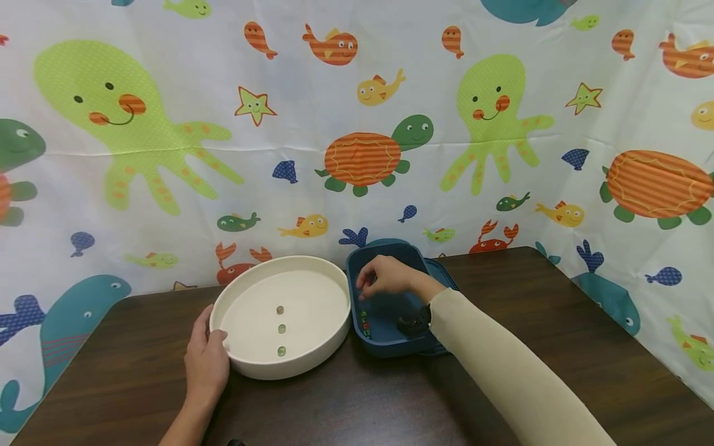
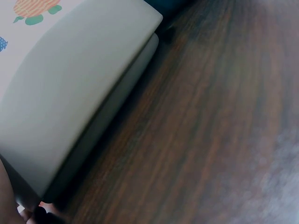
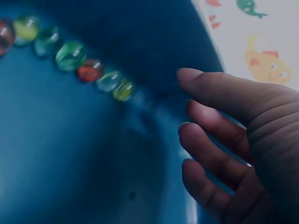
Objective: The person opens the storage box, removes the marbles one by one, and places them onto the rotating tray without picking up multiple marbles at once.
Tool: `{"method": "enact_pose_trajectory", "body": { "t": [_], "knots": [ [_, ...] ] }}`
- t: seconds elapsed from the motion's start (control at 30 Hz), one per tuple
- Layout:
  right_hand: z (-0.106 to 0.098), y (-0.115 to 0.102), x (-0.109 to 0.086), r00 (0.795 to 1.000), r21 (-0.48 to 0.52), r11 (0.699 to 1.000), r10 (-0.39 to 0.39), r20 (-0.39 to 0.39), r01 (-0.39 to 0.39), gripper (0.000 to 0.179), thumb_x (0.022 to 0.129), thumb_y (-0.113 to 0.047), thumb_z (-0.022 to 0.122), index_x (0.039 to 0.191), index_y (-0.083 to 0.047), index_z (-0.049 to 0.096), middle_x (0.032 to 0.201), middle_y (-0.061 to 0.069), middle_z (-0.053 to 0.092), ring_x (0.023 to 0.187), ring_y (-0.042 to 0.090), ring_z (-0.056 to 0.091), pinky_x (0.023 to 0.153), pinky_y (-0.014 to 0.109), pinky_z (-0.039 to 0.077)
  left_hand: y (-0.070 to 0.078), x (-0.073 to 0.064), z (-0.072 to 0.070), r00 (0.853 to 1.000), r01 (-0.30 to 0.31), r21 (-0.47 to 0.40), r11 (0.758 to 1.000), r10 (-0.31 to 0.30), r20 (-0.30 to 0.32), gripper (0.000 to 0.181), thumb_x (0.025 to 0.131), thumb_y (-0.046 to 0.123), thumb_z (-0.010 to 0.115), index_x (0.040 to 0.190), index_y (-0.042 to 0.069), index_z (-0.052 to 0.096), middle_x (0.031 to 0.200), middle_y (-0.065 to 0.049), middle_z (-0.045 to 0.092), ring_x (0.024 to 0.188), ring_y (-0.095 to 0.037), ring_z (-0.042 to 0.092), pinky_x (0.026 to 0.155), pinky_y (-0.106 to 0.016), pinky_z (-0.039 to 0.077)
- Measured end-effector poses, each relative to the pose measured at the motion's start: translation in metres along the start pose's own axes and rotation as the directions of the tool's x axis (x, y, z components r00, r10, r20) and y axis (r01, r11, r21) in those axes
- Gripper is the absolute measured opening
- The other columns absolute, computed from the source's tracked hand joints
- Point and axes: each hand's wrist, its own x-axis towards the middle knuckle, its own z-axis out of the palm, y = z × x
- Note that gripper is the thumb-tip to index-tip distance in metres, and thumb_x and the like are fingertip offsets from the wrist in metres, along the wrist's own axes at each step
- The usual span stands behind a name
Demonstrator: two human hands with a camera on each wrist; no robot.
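My left hand (image 1: 206, 359) grips the left side of a round cream tray (image 1: 245, 279), thumb at the rim and fingers along its outer wall. In the left wrist view, only the tray's side (image 2: 79, 84) and a bit of the hand show. Three glass marbles lie spaced in a line on the tray floor, the middle one greenish (image 1: 281, 329). My right hand (image 1: 390, 275) hovers inside a blue bin (image 1: 385, 350), fingers loosely bent and holding nothing. Several marbles, including a green one (image 3: 71, 56) and a red one (image 3: 90, 70), form a row along the bin's wall.
A dark wood table (image 1: 346, 409) carries both containers, which stand side by side. Part of another blue piece (image 1: 443, 272) shows behind the bin's right side. A sea-animal printed curtain (image 1: 312, 111) hangs along the table's back edge.
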Motion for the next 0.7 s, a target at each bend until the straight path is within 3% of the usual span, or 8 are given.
{"method": "enact_pose_trajectory", "body": {
  "t": [0.43, 0.7],
  "knots": [
    [0.007, 0.008, 0.002, 0.991, -0.006, 0.998, 0.063, 0.119, -0.063, 0.015, 0.088, -0.013, 0.075, 0.103, -0.012, 0.075, 0.094, 0.000, 0.075, 0.085, 0.009, 0.065, 0.077, 0.022, 0.053, 0.000, 0.001, 0.000, 1.000, -0.003, -0.005, 1.000, 0.003, 0.008, 0.061, 0.102, 0.017, 0.028, 0.163, 0.015, 0.021, 0.167, -0.016, 0.027, 0.152, -0.040, 0.028, 0.122, -0.060, 0.025],
    [0.012, 0.008, 0.005, 0.990, -0.061, 0.997, 0.058, 0.130, -0.051, 0.011, 0.087, -0.013, 0.077, 0.097, -0.011, 0.077, 0.091, 0.000, 0.074, 0.081, 0.008, 0.063, 0.072, 0.021, 0.052, 0.001, 0.002, 0.000, 1.000, 0.003, -0.012, 1.000, -0.003, 0.007, 0.062, 0.102, 0.017, 0.028, 0.163, 0.015, 0.021, 0.167, -0.016, 0.026, 0.152, -0.040, 0.028, 0.122, -0.060, 0.026]
  ]
}}
